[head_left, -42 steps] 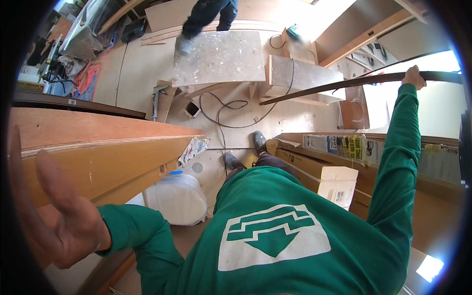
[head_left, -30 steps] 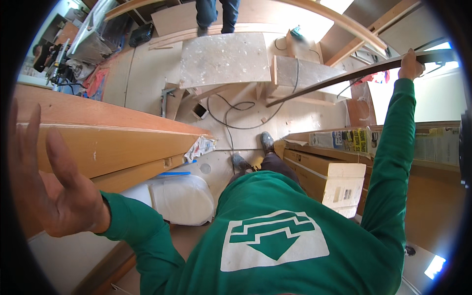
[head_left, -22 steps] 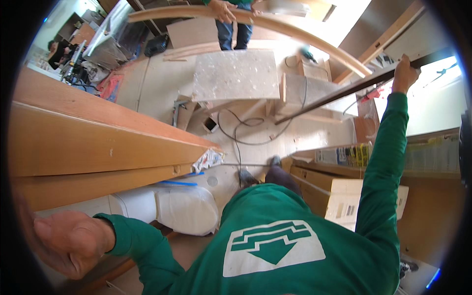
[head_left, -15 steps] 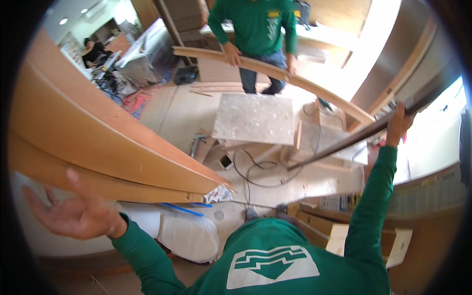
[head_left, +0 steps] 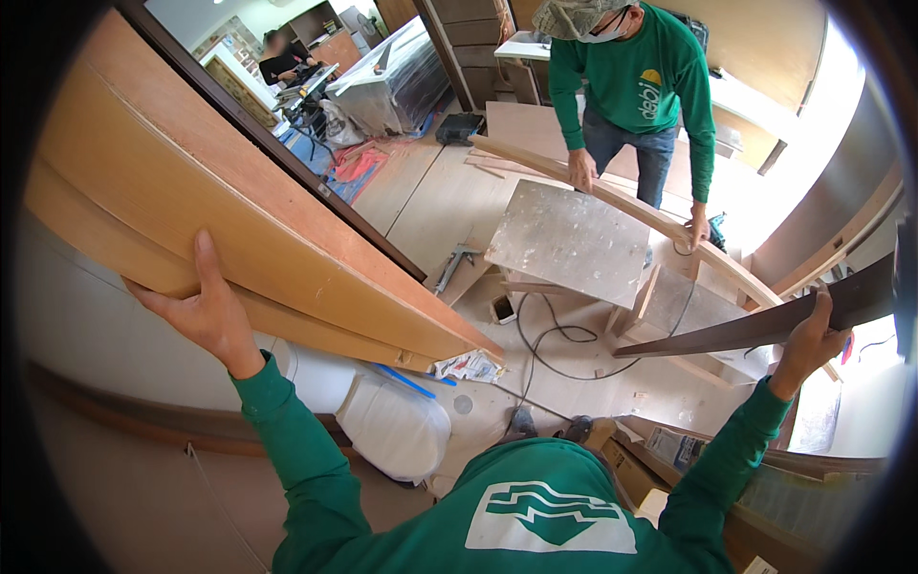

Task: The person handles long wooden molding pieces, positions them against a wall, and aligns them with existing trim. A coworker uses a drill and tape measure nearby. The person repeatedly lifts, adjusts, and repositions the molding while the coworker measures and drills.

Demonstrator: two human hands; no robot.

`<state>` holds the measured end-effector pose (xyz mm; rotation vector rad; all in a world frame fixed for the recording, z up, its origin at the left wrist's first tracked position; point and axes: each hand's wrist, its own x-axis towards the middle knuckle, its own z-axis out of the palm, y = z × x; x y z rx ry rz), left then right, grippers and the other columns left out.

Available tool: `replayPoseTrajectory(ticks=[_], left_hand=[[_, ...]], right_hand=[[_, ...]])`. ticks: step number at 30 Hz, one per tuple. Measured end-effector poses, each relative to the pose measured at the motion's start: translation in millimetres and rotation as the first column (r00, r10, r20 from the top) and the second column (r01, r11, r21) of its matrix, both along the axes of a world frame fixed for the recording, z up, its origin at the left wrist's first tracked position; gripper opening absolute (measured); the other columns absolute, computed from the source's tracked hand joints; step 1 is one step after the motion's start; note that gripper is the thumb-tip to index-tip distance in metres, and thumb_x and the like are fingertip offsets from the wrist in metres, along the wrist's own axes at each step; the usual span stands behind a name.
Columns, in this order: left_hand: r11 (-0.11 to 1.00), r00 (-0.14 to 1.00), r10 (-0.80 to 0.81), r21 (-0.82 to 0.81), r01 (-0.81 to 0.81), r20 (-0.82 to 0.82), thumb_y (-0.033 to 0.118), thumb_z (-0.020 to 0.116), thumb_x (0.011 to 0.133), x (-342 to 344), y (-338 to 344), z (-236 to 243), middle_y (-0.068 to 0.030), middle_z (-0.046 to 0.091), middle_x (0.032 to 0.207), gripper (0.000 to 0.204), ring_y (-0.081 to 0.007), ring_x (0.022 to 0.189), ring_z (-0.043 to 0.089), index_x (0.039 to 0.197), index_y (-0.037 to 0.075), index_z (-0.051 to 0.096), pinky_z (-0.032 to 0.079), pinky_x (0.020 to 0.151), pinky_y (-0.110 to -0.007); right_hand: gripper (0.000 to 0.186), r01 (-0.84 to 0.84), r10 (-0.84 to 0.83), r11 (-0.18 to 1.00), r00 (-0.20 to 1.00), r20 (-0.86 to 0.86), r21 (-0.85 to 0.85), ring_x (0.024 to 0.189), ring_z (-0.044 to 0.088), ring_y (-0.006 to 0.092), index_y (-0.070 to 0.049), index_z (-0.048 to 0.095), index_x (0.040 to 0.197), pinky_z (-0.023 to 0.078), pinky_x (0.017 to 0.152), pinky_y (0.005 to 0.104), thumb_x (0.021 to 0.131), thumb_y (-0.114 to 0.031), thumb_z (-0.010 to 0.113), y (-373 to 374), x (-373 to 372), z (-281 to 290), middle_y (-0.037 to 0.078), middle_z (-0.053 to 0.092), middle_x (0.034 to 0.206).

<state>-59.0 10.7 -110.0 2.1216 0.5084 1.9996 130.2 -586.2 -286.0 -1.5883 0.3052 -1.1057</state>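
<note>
i'm holding the dark plank (head_left: 861, 298) in my right grip (head_left: 806, 344), out to my right, narrow end pointing inward near the speckled desk (head_left: 569, 239). left grip (head_left: 212, 320) is sitting wide by the yellow-brown panel (head_left: 163, 163); can't tell if i'm touching. co-worker (head_left: 650, 86) is holding a pale strip (head_left: 641, 206).

floor (head_left: 418, 225): pale boards, upper left to centre of frame; on it a looped black cable (head_left: 559, 330) at centre; a black case (head_left: 460, 128), upper middle; a crumpled red sheet (head_left: 359, 165), upper left | low table (head_left: 569, 244), centre: grey top, white-spattered | box-like bench (head_left: 666, 311), right of centre: grey top, cable passing over it
</note>
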Motion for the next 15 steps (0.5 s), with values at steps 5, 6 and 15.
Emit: replayPoseTrajectory(ticks=[5, 6, 15], left_hand=[[0.997, 0.997, 0.071, 0.016, -0.07, -0.016, 0.027, 0.086, 0.091, 5, -4, -5, -0.0263, 0.044, 0.154, 0.096, -0.0385, 0.139, 0.05, 0.159, -0.005, 0.026, 0.044, 0.118, -0.046], [0.998, 0.999, 0.045, 0.036, -0.045, -0.006, 0.026, 0.086, 0.091, 6, -5, -5, -0.026, 0.044, 0.154, 0.096, -0.0377, 0.139, 0.05, 0.159, -0.005, 0.026, 0.044, 0.118, -0.045], [0.996, 0.997, -0.077, 0.054, 0.076, 0.018, 0.019, 0.083, 0.093, 9, -1, -12, -0.0228, 0.044, 0.154, 0.09, -0.0323, 0.137, 0.05, 0.159, -0.004, 0.026, 0.043, 0.118, -0.043]], right_hand=[[0.028, 0.042, -0.043, 0.998, 0.999, 0.018, 0.045, 0.089, 0.07, 0.0185, 0.004, 0.072, 0.111, 0.055, 0.083, 0.0302, 0.095, -0.018, 0.074, -1, 0, 1, 0.01, 0.075, 0.1], [0.029, 0.041, -0.043, 0.998, 0.998, 0.046, 0.04, 0.091, 0.07, 0.019, 0.003, 0.072, 0.113, 0.055, 0.085, 0.0301, 0.094, -0.018, 0.074, -2, -1, -1, 0.01, 0.075, 0.102], [0.038, 0.047, -0.048, 0.999, 0.996, 0.071, 0.017, 0.093, 0.07, 0.0195, 0.005, 0.07, 0.122, 0.055, 0.087, 0.0312, 0.093, -0.02, 0.074, -3, 2, 2, 0.011, 0.075, 0.106]])
